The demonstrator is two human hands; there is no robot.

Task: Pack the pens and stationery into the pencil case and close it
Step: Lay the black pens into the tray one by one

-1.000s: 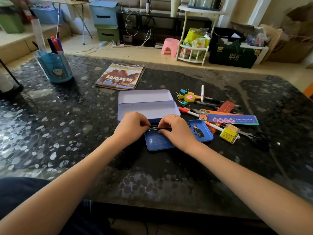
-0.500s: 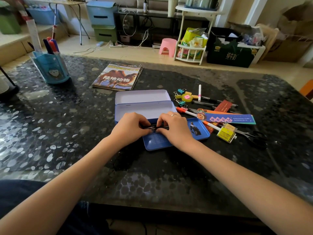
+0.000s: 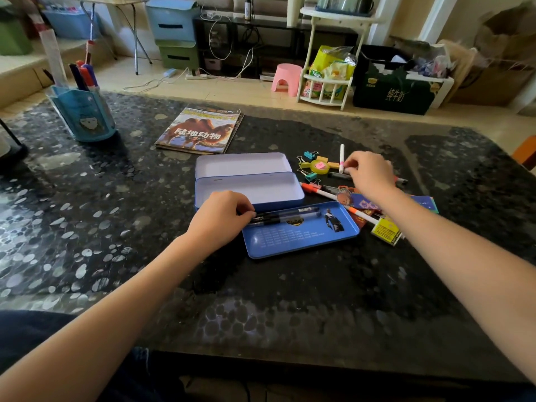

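Pens point(image 3: 285, 216) partly hidden under left hand point(image 3: 220, 217).

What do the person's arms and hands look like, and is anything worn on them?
Both forearms are bare, with no sleeves in view. No watch, bracelet or glove shows on the left hand or the right hand. Whether a ring is worn cannot be told in this picture.

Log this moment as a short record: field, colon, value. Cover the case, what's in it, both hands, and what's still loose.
case: blue tin pencil case, open, main box empty
tray: blue inner tray on the table in front of the box
in tray: two black pens
left hand: left hand on the pens' ends
right hand: right hand at the white pen
loose: binder clips, orange-tipped pen, bookmarks
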